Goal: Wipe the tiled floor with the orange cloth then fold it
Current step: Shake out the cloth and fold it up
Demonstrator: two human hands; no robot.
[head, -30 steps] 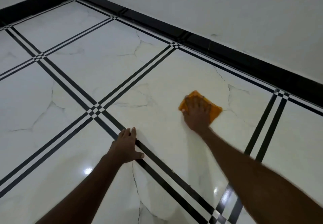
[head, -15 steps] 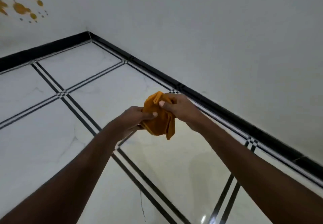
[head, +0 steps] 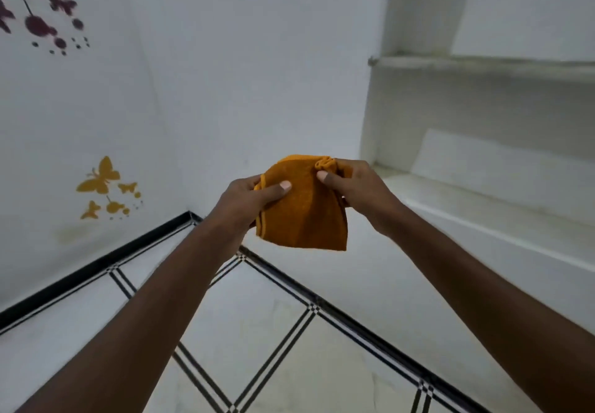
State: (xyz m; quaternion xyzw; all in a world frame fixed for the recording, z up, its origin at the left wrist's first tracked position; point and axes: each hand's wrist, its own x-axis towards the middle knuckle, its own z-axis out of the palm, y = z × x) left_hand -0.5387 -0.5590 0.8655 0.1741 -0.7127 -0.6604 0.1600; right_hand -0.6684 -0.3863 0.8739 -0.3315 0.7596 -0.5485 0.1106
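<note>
The orange cloth (head: 306, 213) hangs in the air in front of me, well above the white tiled floor (head: 264, 325) with its black double lines. My left hand (head: 251, 200) pinches the cloth's left edge with the thumb on top. My right hand (head: 357, 187) grips the bunched upper right corner. The cloth is spread between the two hands and its lower part hangs loose, partly doubled over.
White walls meet at a corner ahead, with a black skirting (head: 96, 264) along the floor. Yellow butterfly decals (head: 103, 184) and dark red ones (head: 38, 10) mark the left wall. White built-in shelves (head: 483, 68) stand at the right.
One second ago my right hand pressed the cloth on the floor and my left hand rested flat. Both hands have since lifted the cloth and spread it wider, and my view has tilted up.
</note>
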